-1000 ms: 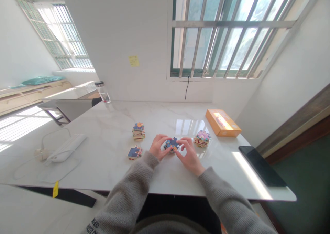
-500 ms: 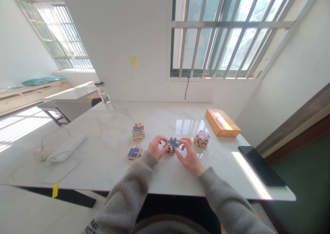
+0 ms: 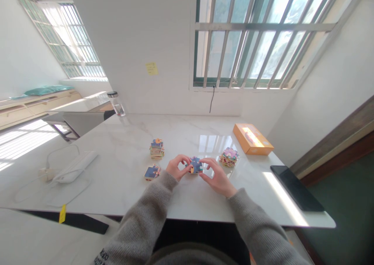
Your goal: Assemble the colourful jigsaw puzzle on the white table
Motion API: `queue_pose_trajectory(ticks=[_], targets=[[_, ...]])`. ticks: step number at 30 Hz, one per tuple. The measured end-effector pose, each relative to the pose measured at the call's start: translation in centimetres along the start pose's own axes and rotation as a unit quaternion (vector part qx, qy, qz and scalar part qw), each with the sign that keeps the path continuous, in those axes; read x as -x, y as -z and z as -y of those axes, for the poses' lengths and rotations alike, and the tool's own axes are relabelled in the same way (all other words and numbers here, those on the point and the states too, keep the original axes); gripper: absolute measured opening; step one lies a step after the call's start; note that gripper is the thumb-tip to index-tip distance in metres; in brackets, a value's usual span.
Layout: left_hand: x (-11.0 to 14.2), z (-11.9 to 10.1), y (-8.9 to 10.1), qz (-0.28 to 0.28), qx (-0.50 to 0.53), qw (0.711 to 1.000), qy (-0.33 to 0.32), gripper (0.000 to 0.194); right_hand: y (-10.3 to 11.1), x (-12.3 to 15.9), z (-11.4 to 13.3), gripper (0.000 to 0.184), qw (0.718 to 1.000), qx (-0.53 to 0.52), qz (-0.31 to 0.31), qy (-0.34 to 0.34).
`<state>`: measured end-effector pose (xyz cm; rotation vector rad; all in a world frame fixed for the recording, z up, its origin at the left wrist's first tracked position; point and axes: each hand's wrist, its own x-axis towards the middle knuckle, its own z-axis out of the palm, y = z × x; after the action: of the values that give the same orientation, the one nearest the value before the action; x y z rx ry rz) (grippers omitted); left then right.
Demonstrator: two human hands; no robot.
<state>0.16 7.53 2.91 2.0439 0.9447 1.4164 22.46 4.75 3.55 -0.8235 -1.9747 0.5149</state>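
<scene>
Left hand (image 3: 176, 169): palm down, wrist angled inward, forefinger arched over thumb; closed in a pinch at the left edge of the puzzle pieces (image 3: 195, 166). Right hand (image 3: 219, 180): palm turned inward, forefinger and thumb spread along the right edge of the same pieces; whether these fingers grip or merely steady, cannot tell.

Puzzle pieces: small pile, blue uppermost, between the two hands, above the worktop (image 3: 125, 156). Count not legible; underside hidden, and left edge partly covered by the left thumb. Contact with the worktop not discernible.

Tall stack (image 3: 157, 150): beyond and to the left of the left hand. Short stack (image 3: 152, 172): just left of the left hand, blue piece on top. Round stack (image 3: 229, 158): just beyond the right hand, pinkish-purple top. Orange box (image 3: 253, 139): farther out, right of the right hand; printing washed out by glare. Black tablet (image 3: 296, 188): well right of the right hand.

Grey sleeves (image 3: 149, 208): both cut off at the lower border; lettering on the left one, incomplete. Outer fingers of both hands: partly hidden.
</scene>
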Motion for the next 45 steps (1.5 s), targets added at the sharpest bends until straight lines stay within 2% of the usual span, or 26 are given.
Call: queue_pose_trajectory(ticks=[3, 6, 10, 12, 14, 18, 25, 29, 33, 35, 38, 41, 45], targets=[[0.0, -0.1, 0.1, 0.013, 0.013, 1.000, -0.004, 0.017, 0.1, 0.2, -0.1, 0.039, 1.000, 0.014, 0.006, 0.007], [-0.1, -0.1, 0.2, 0.014, 0.017, 1.000, -0.011, 0.012, 0.5, 0.2, -0.2, 0.032, 0.998, 0.049, -0.029, 0.015], [-0.2, -0.2, 0.2, -0.018, -0.003, 1.000, -0.022, 0.008, 2.4, 0.0, -1.6, 0.020, 0.975, 0.151, -0.164, 0.011], [-0.2, -0.3, 0.1, -0.027, -0.019, 0.999, -0.028, 0.006, 3.8, 0.1, -2.8, 0.019, 0.950, 0.202, -0.238, -0.018], [-0.2, -0.3, 0.1, -0.030, -0.028, 0.999, -0.031, 0.007, 5.2, 0.3, -3.9, 0.020, 0.928, 0.247, -0.271, -0.059], [-0.1, -0.2, 0.0, -0.027, -0.035, 0.999, -0.027, 0.008, 6.8, 0.9, -5.3, 0.024, 0.907, 0.301, -0.272, -0.116], [0.0, 0.2, 0.0, -0.022, -0.069, 0.997, -0.021, 0.007, 6.8, 1.3, -6.2, 0.024, 0.905, 0.307, -0.243, -0.164], [0.1, 0.7, 0.0, -0.025, -0.134, 0.990, -0.041, 0.008, 6.8, 1.3, -6.3, 0.023, 0.903, 0.318, -0.251, -0.146], [0.3, 1.3, -0.3, 0.006, -0.190, 0.980, -0.054, 0.021, 5.6, 1.2, -5.1, 0.018, 0.894, 0.335, -0.288, -0.068], [0.4, 1.5, -0.5, 0.020, -0.205, 0.977, -0.045, 0.026, 4.2, 1.2, -4.2, 0.016, 0.913, 0.322, -0.250, -0.015], [0.5, 1.8, -0.6, 0.030, -0.214, 0.976, -0.032, 0.025, 1.9, 1.1, -2.9, 0.021, 0.945, 0.295, -0.137, 0.036], [0.5, 2.1, -0.6, 0.038, -0.219, 0.975, -0.028, 0.019, 0.0, 1.0, -1.9, 0.026, 0.962, 0.264, -0.060, 0.046], [0.4, 2.4, -0.6, 0.048, -0.213, 0.976, -0.030, 0.014, -1.4, 0.5, -1.8, 0.030, 0.977, 0.208, -0.008, 0.038]])
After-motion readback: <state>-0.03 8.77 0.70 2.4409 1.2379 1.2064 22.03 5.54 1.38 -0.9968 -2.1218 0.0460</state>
